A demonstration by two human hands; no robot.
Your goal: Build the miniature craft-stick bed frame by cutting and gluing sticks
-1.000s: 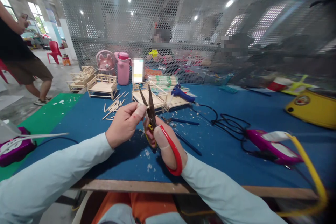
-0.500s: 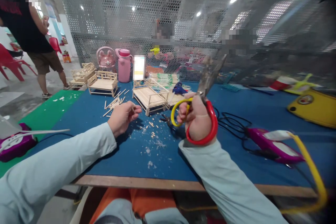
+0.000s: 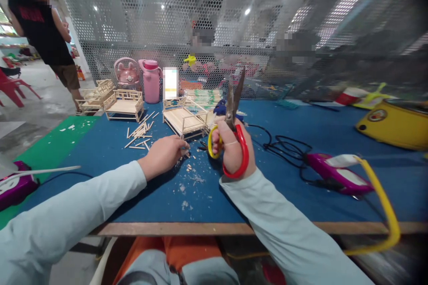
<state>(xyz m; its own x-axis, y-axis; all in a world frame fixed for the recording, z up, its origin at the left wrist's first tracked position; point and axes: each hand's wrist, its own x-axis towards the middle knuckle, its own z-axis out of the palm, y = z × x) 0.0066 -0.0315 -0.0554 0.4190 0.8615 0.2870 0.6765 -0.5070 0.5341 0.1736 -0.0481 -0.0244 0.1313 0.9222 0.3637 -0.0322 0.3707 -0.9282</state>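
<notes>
My right hand [image 3: 236, 147] grips a pair of scissors [image 3: 231, 118] with one red and one yellow handle. The blades point up and stand slightly apart. Low over the blue table, my left hand [image 3: 165, 153] has its thumb and fingers pinched together beside small wood scraps [image 3: 189, 167]; whatever may be between the fingertips is too small to make out. Just beyond it stands a miniature bed-like frame of thin wooden sticks [image 3: 185, 120]. Loose wooden sticks [image 3: 140, 131] lie in a pile left of this frame. A dark-handled tool [image 3: 203, 146], partly hidden, lies between my hands.
Another stick-built miniature [image 3: 123, 106] stands at the back left, near a pink bottle [image 3: 151, 82] and a lit phone [image 3: 170, 83]. Right are black cables [image 3: 284, 142], a purple power strip [image 3: 337, 173] and a yellow bag [image 3: 394, 124]. A perforated metal screen [image 3: 133, 22] closes the back.
My right hand has brought the scissors lower and to the left. My left hand has moved right and its fingers have come together near the scraps. The view has shifted slightly.
</notes>
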